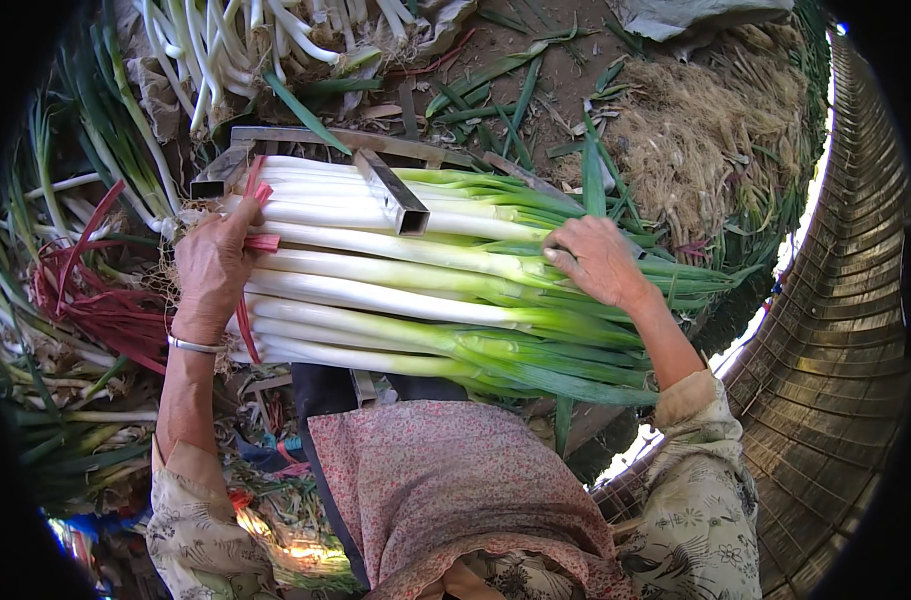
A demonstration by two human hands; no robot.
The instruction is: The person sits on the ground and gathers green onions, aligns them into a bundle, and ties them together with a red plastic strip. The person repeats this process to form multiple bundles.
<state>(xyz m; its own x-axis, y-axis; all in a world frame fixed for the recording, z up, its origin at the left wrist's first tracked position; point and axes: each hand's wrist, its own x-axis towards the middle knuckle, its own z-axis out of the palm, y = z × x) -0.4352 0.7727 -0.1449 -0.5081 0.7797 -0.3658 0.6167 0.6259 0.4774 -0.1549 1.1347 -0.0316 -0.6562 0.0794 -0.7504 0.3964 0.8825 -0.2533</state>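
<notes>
A thick bundle of large green onions (395, 292) lies crosswise before me, white stems and roots to the left, green leaves to the right. My left hand (213, 274) is at the root end, its fingers closed on a red plastic strip (262, 193). More of that strip crosses the white stems. My right hand (598, 259) rests with curled fingers where stems turn to leaf; whether it grips any stalk cannot be told. A metal frame (313, 135) surrounds the far side of the bundle, and its square tube (391, 191) juts over the stems.
A heap of red plastic strips (102, 307) lies at the left among loose green onions (57, 225). More onions (215, 52) lie on sacking at the far side. Cut roots (680, 142) are piled at the far right, beside a curved woven mat wall (823, 375).
</notes>
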